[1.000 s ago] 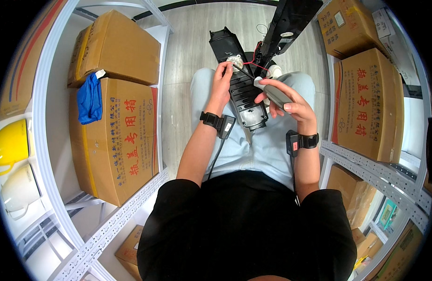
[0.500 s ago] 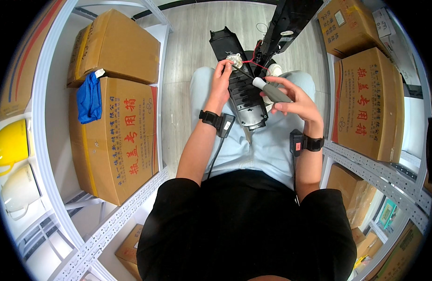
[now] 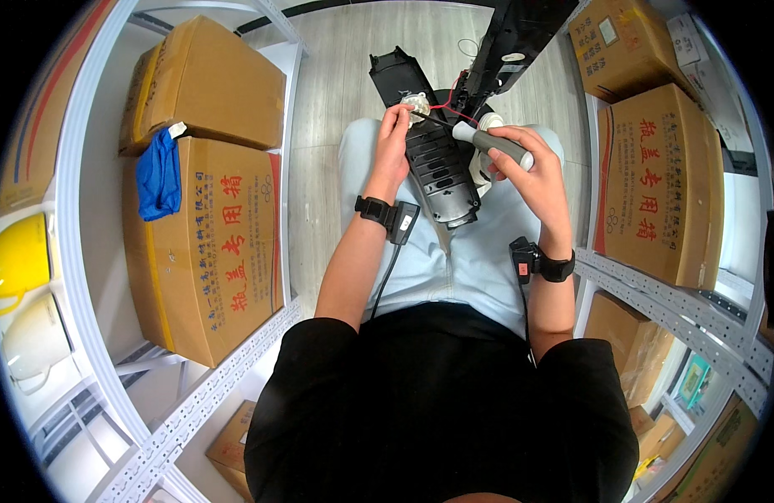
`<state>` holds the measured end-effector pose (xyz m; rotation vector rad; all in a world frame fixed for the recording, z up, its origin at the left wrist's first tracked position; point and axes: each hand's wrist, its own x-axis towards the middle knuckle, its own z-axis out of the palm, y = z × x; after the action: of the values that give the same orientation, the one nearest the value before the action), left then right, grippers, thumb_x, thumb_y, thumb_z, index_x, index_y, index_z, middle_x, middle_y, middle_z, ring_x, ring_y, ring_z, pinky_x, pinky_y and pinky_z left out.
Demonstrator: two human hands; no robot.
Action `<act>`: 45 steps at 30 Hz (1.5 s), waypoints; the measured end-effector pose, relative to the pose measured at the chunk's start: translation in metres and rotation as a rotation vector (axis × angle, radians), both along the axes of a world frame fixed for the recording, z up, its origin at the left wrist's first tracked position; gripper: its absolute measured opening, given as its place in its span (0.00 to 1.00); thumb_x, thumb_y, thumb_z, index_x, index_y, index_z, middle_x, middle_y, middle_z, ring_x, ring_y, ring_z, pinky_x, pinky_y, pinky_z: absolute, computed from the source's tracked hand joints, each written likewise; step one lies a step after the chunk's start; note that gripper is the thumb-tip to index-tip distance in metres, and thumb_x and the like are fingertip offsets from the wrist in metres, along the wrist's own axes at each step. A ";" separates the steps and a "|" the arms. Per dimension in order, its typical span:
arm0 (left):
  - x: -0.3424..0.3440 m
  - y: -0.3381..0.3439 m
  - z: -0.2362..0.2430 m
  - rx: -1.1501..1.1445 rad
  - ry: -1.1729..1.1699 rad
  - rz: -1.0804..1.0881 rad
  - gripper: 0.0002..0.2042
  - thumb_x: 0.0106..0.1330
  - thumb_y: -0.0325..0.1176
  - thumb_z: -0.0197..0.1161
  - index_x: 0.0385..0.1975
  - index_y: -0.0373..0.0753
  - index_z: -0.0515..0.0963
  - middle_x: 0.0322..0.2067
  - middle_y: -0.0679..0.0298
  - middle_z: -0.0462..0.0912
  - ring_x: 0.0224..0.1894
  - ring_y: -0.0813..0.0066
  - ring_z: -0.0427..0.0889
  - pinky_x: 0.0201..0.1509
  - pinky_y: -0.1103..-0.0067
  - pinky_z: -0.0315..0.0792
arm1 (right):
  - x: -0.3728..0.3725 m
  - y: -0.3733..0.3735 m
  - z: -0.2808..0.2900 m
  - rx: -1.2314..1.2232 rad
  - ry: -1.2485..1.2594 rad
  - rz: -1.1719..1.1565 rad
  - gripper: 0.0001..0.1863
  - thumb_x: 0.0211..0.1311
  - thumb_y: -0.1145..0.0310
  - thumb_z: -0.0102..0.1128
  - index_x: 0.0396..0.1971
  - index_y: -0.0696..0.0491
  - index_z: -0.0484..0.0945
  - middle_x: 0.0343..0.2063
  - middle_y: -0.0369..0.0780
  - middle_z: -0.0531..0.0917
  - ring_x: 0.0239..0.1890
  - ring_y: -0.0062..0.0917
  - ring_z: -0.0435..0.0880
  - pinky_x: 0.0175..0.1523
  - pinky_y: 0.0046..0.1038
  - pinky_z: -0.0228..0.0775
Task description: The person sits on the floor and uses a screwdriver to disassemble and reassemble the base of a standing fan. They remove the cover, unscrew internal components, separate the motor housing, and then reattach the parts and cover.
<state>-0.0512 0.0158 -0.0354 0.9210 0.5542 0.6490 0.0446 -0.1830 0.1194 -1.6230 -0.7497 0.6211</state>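
Note:
A long black plastic housing point(image 3: 444, 183) with ribs and slots lies between my knees. At its upper part sits a small clear-and-white round component point(image 3: 417, 103), joined to red wires point(image 3: 451, 102). My left hand point(image 3: 390, 155) pinches this component with thumb and fingertips at its near edge. In my right hand point(image 3: 528, 172) is a screwdriver point(image 3: 498, 146) with a grey handle and pale collar, the fingers closed round the handle. Its dark shaft points left toward the component; the tip is hidden near my left fingertips.
A tall black panel point(image 3: 513, 54) stands beyond the housing, to the right. White metal shelves point(image 3: 236, 356) with cardboard boxes point(image 3: 207, 243) flank me on both sides. A blue cloth point(image 3: 159, 176) hangs over a left box. Cables run from both wrist straps.
My right fingers, more spread before, have closed round the handle. The screwdriver's handle end has moved up and right, so it lies flatter. The housing and left hand have shifted slightly left.

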 end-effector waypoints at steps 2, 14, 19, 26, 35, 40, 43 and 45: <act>-0.001 0.001 -0.003 -0.039 -0.020 -0.016 0.08 0.76 0.38 0.53 0.44 0.43 0.76 0.43 0.72 0.75 0.47 0.82 0.69 0.55 0.82 0.63 | -0.001 0.001 0.002 -0.005 -0.009 0.002 0.14 0.59 0.75 0.65 0.46 0.57 0.81 0.40 0.37 0.78 0.32 0.19 0.84 0.33 0.19 0.75; 0.000 0.003 -0.003 -0.045 -0.019 -0.007 0.07 0.76 0.37 0.54 0.43 0.44 0.76 0.44 0.71 0.76 0.48 0.81 0.70 0.56 0.81 0.63 | 0.002 0.001 -0.003 0.000 -0.376 0.015 0.15 0.53 0.76 0.67 0.43 0.55 0.82 0.46 0.41 0.83 0.47 0.30 0.82 0.54 0.28 0.71; -0.002 -0.001 0.005 -0.040 -0.030 -0.033 0.09 0.76 0.38 0.52 0.45 0.43 0.76 0.46 0.70 0.76 0.49 0.79 0.72 0.55 0.79 0.67 | 0.001 0.001 0.002 0.002 -0.442 -0.041 0.14 0.52 0.76 0.68 0.40 0.55 0.82 0.43 0.40 0.84 0.47 0.30 0.83 0.53 0.27 0.72; 0.000 0.001 0.004 -0.119 -0.116 -0.055 0.14 0.78 0.42 0.46 0.47 0.42 0.76 0.48 0.67 0.77 0.51 0.78 0.74 0.57 0.78 0.68 | -0.003 -0.003 0.025 0.002 -0.459 -0.093 0.13 0.50 0.76 0.67 0.38 0.55 0.82 0.40 0.40 0.85 0.45 0.28 0.84 0.51 0.26 0.72; 0.000 -0.002 0.007 0.038 -0.074 -0.044 0.18 0.79 0.44 0.44 0.51 0.40 0.76 0.51 0.67 0.78 0.54 0.78 0.72 0.61 0.79 0.63 | -0.014 0.011 0.041 -0.072 -0.545 -0.027 0.12 0.51 0.73 0.66 0.38 0.54 0.82 0.36 0.40 0.84 0.37 0.28 0.83 0.40 0.26 0.75; 0.000 -0.003 0.011 0.068 -0.089 -0.037 0.18 0.79 0.43 0.45 0.56 0.40 0.74 0.54 0.68 0.76 0.57 0.80 0.69 0.64 0.80 0.59 | -0.018 0.017 0.042 -0.084 -0.568 -0.028 0.12 0.52 0.73 0.66 0.38 0.54 0.82 0.35 0.41 0.83 0.33 0.28 0.83 0.34 0.25 0.75; 0.000 -0.004 0.012 0.109 -0.072 -0.010 0.18 0.79 0.42 0.45 0.58 0.40 0.73 0.55 0.69 0.75 0.58 0.80 0.68 0.64 0.80 0.58 | -0.020 0.020 0.044 -0.091 -0.579 -0.028 0.11 0.52 0.72 0.66 0.38 0.55 0.82 0.35 0.41 0.83 0.32 0.28 0.84 0.33 0.26 0.75; 0.000 -0.003 0.012 0.138 -0.066 -0.001 0.18 0.78 0.42 0.45 0.58 0.40 0.73 0.55 0.69 0.74 0.58 0.80 0.68 0.64 0.80 0.58 | -0.021 0.022 0.046 -0.106 -0.563 -0.025 0.11 0.52 0.73 0.66 0.37 0.55 0.82 0.36 0.40 0.84 0.34 0.28 0.84 0.36 0.26 0.75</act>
<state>-0.0514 0.0125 -0.0233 1.0255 0.4543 0.7205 0.0236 -0.1613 0.1656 -1.9280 -1.1136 0.1790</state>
